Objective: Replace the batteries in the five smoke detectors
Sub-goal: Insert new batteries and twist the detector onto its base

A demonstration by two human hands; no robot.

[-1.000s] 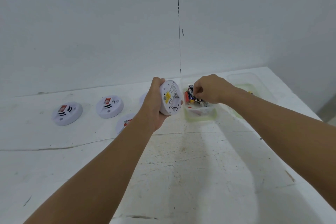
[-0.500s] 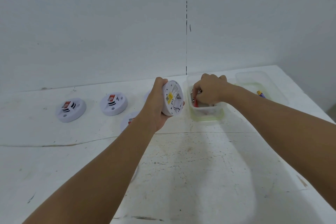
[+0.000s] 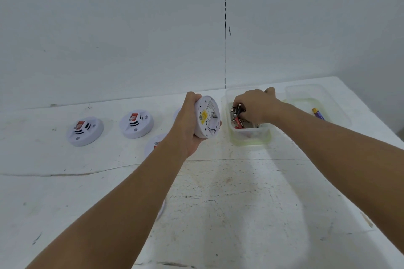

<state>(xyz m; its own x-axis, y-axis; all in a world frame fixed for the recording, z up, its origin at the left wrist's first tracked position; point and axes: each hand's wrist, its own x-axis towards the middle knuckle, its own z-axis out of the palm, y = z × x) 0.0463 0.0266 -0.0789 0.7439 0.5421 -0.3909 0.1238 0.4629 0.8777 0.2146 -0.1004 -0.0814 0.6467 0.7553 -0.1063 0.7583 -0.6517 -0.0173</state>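
Observation:
My left hand (image 3: 188, 124) grips a white smoke detector (image 3: 207, 117) on edge above the table, its back side with a yellow label facing right. My right hand (image 3: 254, 105) reaches into a clear plastic tub (image 3: 249, 137) of batteries, and its fingertips pinch batteries (image 3: 237, 110) near the tub's left side. Two more detectors lie face up at the left, one (image 3: 85, 131) far left and one (image 3: 136, 123) beside it. A third detector (image 3: 154, 144) peeks out from behind my left forearm.
A second clear tub (image 3: 334, 102) stands at the far right and holds a purple and yellow battery (image 3: 318, 113). The white table (image 3: 218, 203) meets a white wall at the back. Its right edge runs close to the second tub.
My right hand has dipped deeper into the battery tub and closed its fingertips on batteries. The left hand keeps the detector in about the same place. The camera view shifted a little.

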